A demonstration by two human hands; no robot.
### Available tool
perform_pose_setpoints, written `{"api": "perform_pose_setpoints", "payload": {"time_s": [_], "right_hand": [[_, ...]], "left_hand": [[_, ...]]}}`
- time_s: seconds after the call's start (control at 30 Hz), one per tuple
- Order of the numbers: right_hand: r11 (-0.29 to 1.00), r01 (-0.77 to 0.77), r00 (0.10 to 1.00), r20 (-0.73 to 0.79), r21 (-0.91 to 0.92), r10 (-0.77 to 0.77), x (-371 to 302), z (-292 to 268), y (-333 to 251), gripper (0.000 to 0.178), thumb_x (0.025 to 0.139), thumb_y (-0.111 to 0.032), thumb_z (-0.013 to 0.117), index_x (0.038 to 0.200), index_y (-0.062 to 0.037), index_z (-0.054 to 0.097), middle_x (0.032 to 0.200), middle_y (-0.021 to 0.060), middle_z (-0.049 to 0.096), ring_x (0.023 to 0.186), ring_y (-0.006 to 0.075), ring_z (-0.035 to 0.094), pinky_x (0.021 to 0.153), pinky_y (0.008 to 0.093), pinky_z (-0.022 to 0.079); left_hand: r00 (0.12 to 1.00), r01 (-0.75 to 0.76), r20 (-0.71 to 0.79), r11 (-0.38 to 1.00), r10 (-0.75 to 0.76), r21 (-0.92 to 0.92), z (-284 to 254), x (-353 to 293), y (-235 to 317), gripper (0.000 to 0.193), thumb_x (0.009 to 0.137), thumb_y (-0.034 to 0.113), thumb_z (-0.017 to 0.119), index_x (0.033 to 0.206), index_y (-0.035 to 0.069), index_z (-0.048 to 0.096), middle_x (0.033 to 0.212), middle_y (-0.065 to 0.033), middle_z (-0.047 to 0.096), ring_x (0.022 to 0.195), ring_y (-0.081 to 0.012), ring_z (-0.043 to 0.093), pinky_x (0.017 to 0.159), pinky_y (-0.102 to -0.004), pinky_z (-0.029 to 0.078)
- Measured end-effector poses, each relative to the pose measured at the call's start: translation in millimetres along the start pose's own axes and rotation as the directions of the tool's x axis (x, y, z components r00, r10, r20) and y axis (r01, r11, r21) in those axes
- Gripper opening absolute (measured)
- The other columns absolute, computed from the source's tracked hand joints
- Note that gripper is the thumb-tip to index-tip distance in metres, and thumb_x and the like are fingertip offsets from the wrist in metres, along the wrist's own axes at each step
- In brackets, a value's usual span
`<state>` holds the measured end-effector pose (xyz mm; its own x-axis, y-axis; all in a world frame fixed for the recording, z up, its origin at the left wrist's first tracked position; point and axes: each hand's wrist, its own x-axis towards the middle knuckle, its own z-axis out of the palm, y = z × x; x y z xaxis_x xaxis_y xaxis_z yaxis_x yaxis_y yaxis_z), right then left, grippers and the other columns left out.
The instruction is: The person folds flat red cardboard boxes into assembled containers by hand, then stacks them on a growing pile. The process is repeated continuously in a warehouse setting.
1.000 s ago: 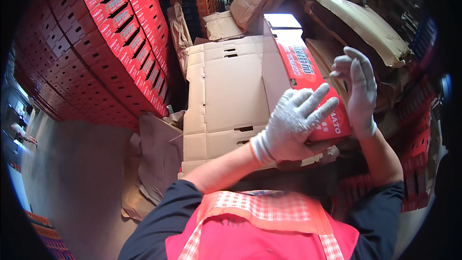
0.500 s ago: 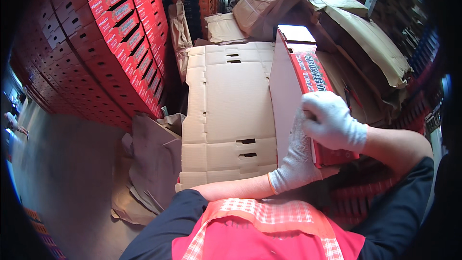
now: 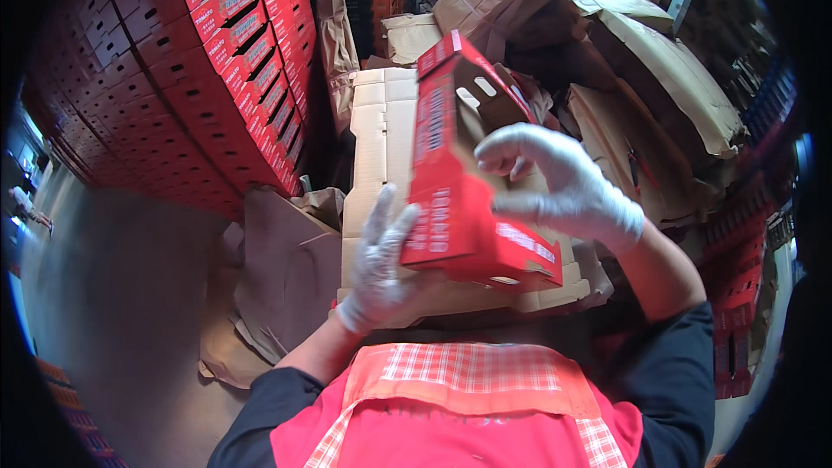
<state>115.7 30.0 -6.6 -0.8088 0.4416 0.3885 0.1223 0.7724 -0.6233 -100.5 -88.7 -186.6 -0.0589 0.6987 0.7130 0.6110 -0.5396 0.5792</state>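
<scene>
A red cardboard tray box [image 3: 455, 234] with printed sides and a brown inside stands tilted over a stack of flat tan cardboard [image 3: 368, 134]. Its open top faces right, and oval handholes show in its end walls. My left hand [image 3: 379, 269], in a whitish knit glove, lies against the box's near left corner with fingers stretched and apart. Whether its thumb goes under the box is hidden. My right hand [image 3: 568, 186], gloved too, hovers over the box's open side, its fingers curved and spread with nothing between them.
Tall stacks of red boxes [image 3: 234, 35] rise at the left. Crumpled brown paper [image 3: 286, 269] lies beside the cardboard stack. Paper-wrapped bundles [image 3: 676, 78] lean at the back right, with more red boxes [image 3: 737, 295] below. A person [image 3: 30, 208] is at the far left.
The red box has turned from standing on edge at the right to a tilted position nearer the middle, its inside now showing. My hands have parted: left moved leftward, right opened.
</scene>
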Motion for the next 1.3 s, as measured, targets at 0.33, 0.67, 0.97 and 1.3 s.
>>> {"api": "perform_pose_setpoints", "payload": {"time_s": [0.33, 0.67, 0.97, 1.3], "right_hand": [[0.815, -0.164, 0.977, 0.026, -0.556, 0.214, -97.6, 121.7, 110.6, 0.084, 0.058, -0.030, 0.087, 0.132, -0.0083, 0.052, 0.106, 0.0107, 0.063, 0.097, 0.0294, 0.062, 0.089, 0.0419, 0.043], [0.208, -0.933, 0.360, -0.777, -0.294, 0.516, -314.8, 125.3, -2.8, 0.088, 0.055, -0.026, 0.090, 0.132, -0.0073, 0.051, 0.101, 0.0089, 0.062, 0.094, 0.0288, 0.060, 0.087, 0.0435, 0.041], [-0.150, -0.967, -0.252, -0.673, 0.207, 0.696, -574.4, 236.8, 32.7, 0.093, 0.058, -0.036, 0.089, 0.137, -0.0103, 0.046, 0.107, 0.0144, 0.062, 0.101, 0.0340, 0.059, 0.091, 0.0479, 0.041], [-0.291, -0.948, -0.313, -0.548, 0.130, 0.776, -717.6, 347.7, 134.8, 0.088, 0.061, -0.041, 0.084, 0.137, -0.0133, 0.047, 0.107, 0.0136, 0.061, 0.102, 0.0324, 0.059, 0.094, 0.0465, 0.039]], "left_hand": [[0.840, 0.540, 0.019, 0.838, -0.543, 0.073, -14.9, -101.2, -43.4, 0.087, 0.090, 0.027, 0.071, 0.154, -0.005, 0.021, 0.150, -0.0253, 0.040, 0.138, -0.0336, 0.043, 0.113, -0.0376, 0.034], [0.694, 0.569, 0.705, 0.710, -0.144, -0.415, 70.1, -175.2, 10.0, 0.042, 0.088, 0.010, 0.069, 0.128, -0.001, 0.062, 0.116, -0.0176, 0.070, 0.101, -0.0303, 0.069, 0.090, -0.0365, 0.053], [-0.047, 0.165, 0.879, 0.871, 0.475, -0.462, 331.7, -344.8, 37.9, 0.050, 0.087, 0.013, 0.067, 0.135, 0.005, 0.054, 0.108, -0.0236, 0.063, 0.090, -0.0392, 0.063, 0.078, -0.0456, 0.052], [-0.588, -0.294, 0.693, 0.688, 0.416, -0.663, 550.4, -517.4, 32.7, 0.047, 0.093, 0.028, 0.054, 0.135, 0.006, 0.053, 0.143, -0.0177, 0.048, 0.132, -0.0365, 0.046, 0.112, -0.0491, 0.035]]}}
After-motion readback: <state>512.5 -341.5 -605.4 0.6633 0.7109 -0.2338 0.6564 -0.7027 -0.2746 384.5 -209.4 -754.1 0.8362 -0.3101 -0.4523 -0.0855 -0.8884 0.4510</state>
